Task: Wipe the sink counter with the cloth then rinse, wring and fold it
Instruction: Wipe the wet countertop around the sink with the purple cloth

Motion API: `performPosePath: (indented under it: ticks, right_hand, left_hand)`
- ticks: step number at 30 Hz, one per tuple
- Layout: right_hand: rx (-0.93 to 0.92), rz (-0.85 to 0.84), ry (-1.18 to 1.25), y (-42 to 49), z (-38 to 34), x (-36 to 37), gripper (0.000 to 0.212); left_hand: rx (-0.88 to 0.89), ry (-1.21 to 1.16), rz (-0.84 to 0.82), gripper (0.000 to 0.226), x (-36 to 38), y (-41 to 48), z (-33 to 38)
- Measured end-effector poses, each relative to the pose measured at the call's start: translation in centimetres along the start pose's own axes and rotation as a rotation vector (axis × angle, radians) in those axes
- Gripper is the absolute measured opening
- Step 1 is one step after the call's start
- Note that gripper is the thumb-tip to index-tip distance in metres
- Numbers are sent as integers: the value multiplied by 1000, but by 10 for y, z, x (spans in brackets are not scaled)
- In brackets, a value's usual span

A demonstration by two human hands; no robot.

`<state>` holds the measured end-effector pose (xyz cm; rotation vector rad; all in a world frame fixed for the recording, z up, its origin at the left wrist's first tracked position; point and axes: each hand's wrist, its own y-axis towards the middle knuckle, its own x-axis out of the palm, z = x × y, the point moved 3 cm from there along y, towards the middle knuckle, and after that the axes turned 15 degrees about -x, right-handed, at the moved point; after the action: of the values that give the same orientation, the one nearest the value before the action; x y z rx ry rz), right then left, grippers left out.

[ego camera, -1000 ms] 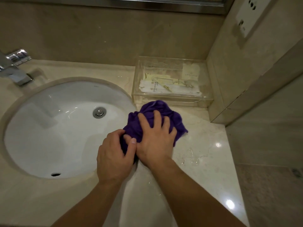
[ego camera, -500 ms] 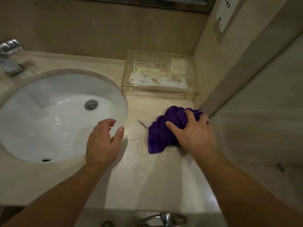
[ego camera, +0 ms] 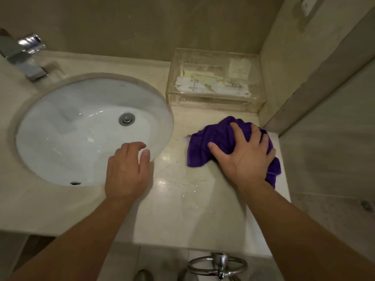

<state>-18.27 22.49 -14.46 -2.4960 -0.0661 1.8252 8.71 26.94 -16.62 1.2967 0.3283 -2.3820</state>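
Note:
A crumpled purple cloth (ego camera: 205, 147) lies on the beige marble counter (ego camera: 172, 209) near its right end, close to the side wall. My right hand (ego camera: 245, 157) presses down on the cloth with fingers spread and curled into it. My left hand (ego camera: 127, 173) rests on the counter at the near right rim of the white oval sink (ego camera: 67, 138), fingers loosely apart and holding nothing. Water streaks glisten on the counter between my two hands.
A clear acrylic box (ego camera: 215, 80) with paper packets stands at the back right against the wall. A chrome faucet (ego camera: 24, 57) sits at the back left. A metal towel ring (ego camera: 217, 264) hangs below the counter's front edge. The right wall closes off the counter's end.
My left hand has let go of the cloth and settled at the sink rim. My right hand has slid the cloth rightward across the counter toward the side wall.

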Motion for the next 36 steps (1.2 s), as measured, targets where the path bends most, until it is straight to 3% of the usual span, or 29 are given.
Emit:
performPosePath:
  ticks: [18, 27, 36]
  right_hand:
    - [-200, 47, 25, -54, -127, 50, 76]
    - [-230, 25, 37, -54, -105, 44, 74]
    - [-89, 116, 10, -49, -17, 17, 75]
  left_hand:
    - [14, -238, -115, 49, -9, -1, -1]
    - [62, -289, -69, 47, -9, -2, -2]
    - [26, -296, -59, 48, -6, 0, -5]
